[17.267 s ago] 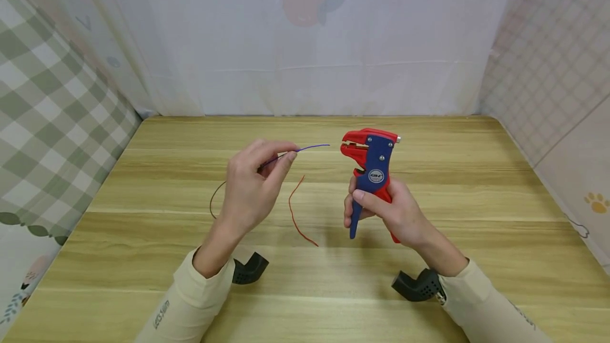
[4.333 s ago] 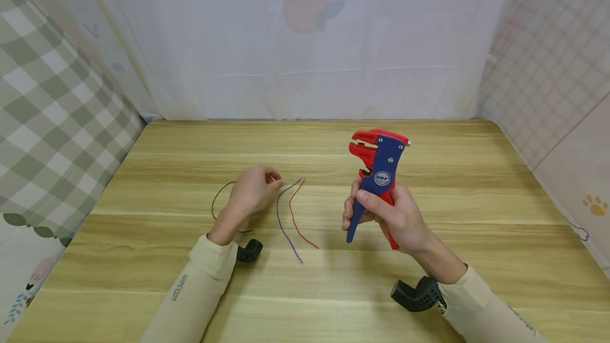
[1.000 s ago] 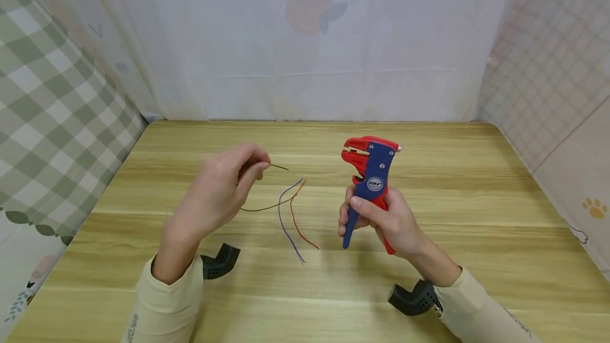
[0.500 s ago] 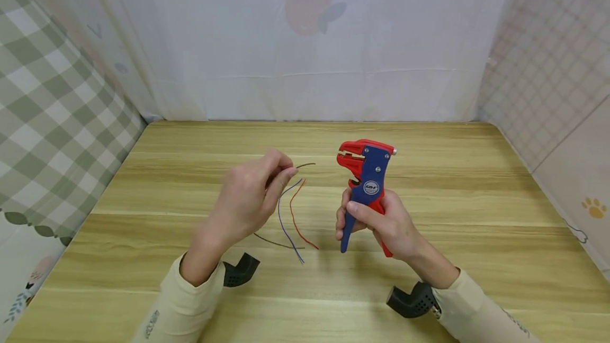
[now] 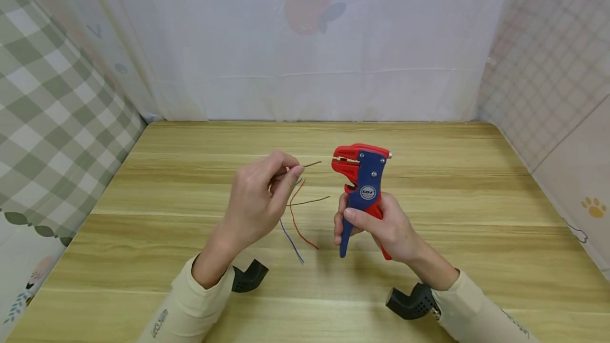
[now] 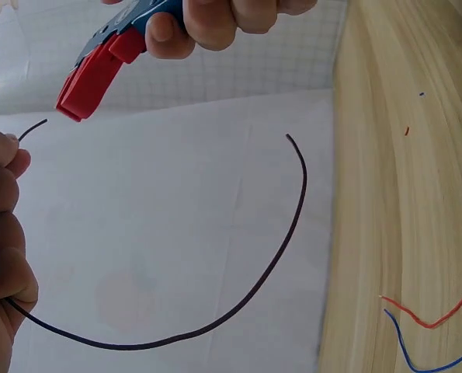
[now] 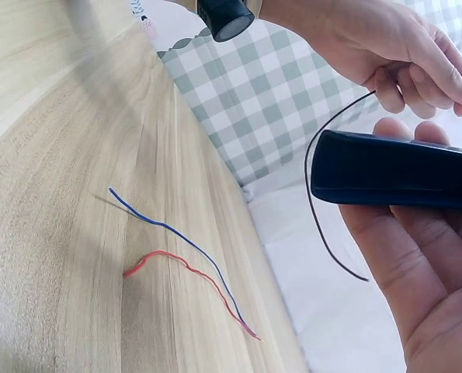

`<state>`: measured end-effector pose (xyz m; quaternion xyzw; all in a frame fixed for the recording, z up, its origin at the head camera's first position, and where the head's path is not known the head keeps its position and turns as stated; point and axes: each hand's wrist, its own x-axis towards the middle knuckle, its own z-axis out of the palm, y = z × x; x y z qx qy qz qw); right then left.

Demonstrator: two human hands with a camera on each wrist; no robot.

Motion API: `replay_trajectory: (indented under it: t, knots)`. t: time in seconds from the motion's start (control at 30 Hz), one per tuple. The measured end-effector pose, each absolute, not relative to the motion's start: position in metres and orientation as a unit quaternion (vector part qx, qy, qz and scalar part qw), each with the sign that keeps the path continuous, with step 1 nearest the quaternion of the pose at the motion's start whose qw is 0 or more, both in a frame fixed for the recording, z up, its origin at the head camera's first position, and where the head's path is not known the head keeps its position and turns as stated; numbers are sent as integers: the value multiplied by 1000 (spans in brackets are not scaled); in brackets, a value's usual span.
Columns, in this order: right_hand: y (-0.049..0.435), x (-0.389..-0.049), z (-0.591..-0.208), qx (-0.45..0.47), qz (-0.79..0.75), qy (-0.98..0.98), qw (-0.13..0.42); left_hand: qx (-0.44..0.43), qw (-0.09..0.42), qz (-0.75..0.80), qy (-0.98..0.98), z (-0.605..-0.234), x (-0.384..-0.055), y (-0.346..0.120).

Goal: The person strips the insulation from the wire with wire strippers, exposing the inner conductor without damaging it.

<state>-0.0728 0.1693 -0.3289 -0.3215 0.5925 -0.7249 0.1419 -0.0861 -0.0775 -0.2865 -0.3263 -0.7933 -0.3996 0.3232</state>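
My left hand [image 5: 257,195] pinches a dark brown wire [image 6: 291,233] between thumb and fingertips. A short end pokes out toward the right, while the longer part curves from the lower fingers through the air. My right hand [image 5: 388,224] grips the handles of red-and-blue wire strippers [image 5: 368,173], held upright. Their red mouth is parted and faces the short wire end, with a small gap between them. On the table below, a red wire [image 5: 296,223] and a blue wire [image 5: 292,241] lie side by side; the left hand hides part of the blue one in the head view.
The wooden table [image 5: 476,200] meets a pale curtain [image 5: 229,41] at its far edge. Checked cloth [image 5: 47,89] hangs on the left. Tiny blue [image 6: 422,94] and red [image 6: 407,131] scraps lie on the tabletop. A black camera mount sits at each wrist.
The blue wire was laid down beside the red one, and my left hand picked up the brown wire. Lately that hand moved right toward the strippers, which shifted slightly left and nearer.
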Motion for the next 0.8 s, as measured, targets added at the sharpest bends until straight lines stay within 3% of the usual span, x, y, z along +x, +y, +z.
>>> replay_trajectory:
  t: [0.8]
  knots:
    - [167,-70,-329,-366,-710,580,160,-338,300,-466,-761,-291,-86,-71]
